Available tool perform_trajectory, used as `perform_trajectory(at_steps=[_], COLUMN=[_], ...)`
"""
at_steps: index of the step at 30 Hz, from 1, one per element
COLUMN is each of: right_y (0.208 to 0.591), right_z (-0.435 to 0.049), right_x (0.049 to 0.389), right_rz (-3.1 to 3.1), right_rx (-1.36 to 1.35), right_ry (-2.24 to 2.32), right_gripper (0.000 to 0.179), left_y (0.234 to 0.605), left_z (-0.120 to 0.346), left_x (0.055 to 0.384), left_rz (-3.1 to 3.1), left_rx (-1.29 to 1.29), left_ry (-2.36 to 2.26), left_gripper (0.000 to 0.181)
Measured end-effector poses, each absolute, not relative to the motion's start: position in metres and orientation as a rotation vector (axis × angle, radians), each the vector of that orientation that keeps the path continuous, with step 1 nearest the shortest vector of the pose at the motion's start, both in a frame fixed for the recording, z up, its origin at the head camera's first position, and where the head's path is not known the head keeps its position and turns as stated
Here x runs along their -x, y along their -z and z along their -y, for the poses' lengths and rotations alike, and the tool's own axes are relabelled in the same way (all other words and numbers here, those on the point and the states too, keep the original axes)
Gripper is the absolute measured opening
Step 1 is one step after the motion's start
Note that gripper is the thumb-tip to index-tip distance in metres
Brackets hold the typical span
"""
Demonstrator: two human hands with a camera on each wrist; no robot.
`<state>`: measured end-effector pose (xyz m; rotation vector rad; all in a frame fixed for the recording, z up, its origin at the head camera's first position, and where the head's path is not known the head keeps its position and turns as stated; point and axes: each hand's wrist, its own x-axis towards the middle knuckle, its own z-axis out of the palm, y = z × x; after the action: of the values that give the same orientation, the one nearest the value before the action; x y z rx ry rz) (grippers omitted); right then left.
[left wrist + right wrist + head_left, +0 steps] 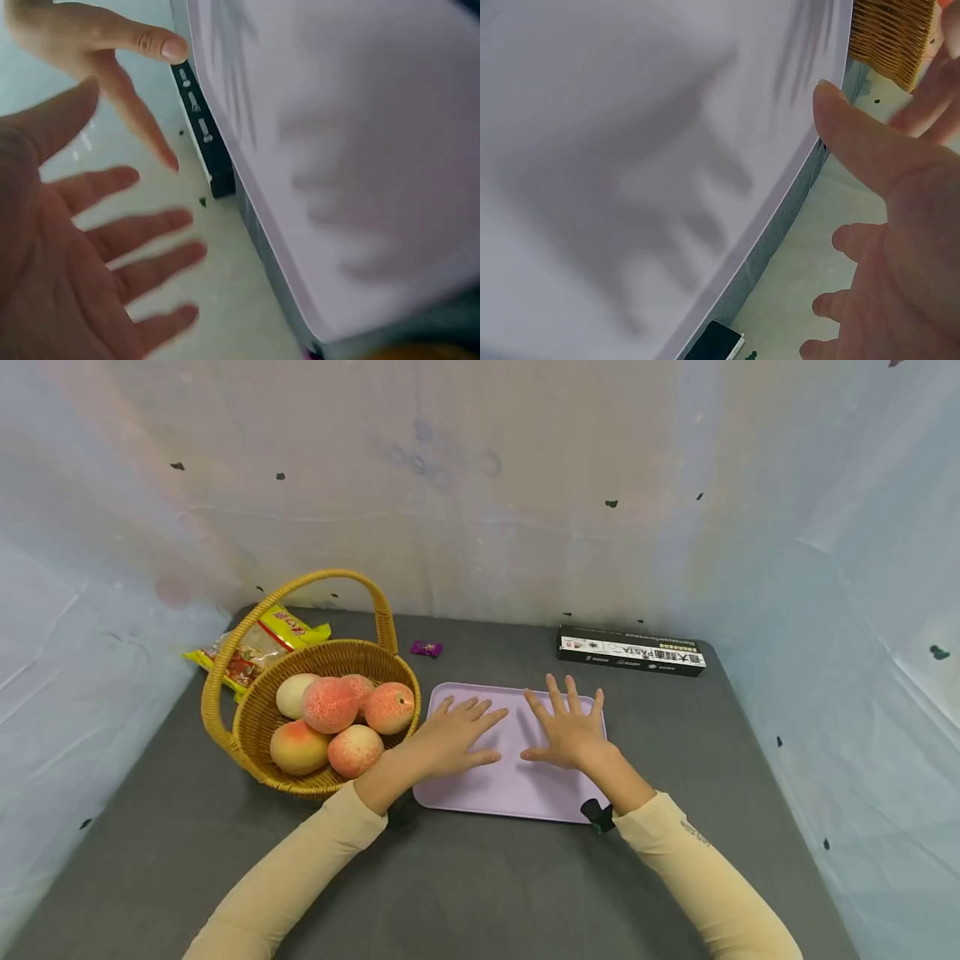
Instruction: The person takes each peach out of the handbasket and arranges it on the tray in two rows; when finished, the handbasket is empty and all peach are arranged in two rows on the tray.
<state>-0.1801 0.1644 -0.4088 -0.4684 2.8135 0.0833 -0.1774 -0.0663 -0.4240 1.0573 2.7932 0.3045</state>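
Observation:
Both hands hover with spread fingers above a pale purple tray [495, 797] in the middle of the table. My left hand [450, 742] is over the tray's left half, fingers straight and holding nothing. Over the right half is my right hand [573, 737], also holding nothing. In the wrist views the left palm [67, 255] and right palm [907, 247] stand apart from the tray, and hand shadows fall on its surface. Beside the left forearm stands a yellow wicker basket [251, 727] with a tall handle, holding several peaches [355, 752].
Behind the basket lies a yellow and clear food packet [258, 647]. A small purple wrapped candy [426, 648] is behind the tray. At the back right lies a black pasta box [630, 650]. White sheeting [480, 510] rises behind the grey table [480, 885] and at both sides.

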Motion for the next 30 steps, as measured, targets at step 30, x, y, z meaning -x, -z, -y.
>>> perform_trajectory(at_steps=[30], right_y=[0.415], right_z=[-0.164], right_x=[0.188], right_rz=[-2.792], right_rx=[0.541], right_ry=[-0.085], right_gripper=[0.080], left_y=[0.446], left_z=[0.243], left_x=[0.062], left_rz=[-3.079], left_rx=[-0.516], left_ry=[-2.479], left_gripper=[0.008])
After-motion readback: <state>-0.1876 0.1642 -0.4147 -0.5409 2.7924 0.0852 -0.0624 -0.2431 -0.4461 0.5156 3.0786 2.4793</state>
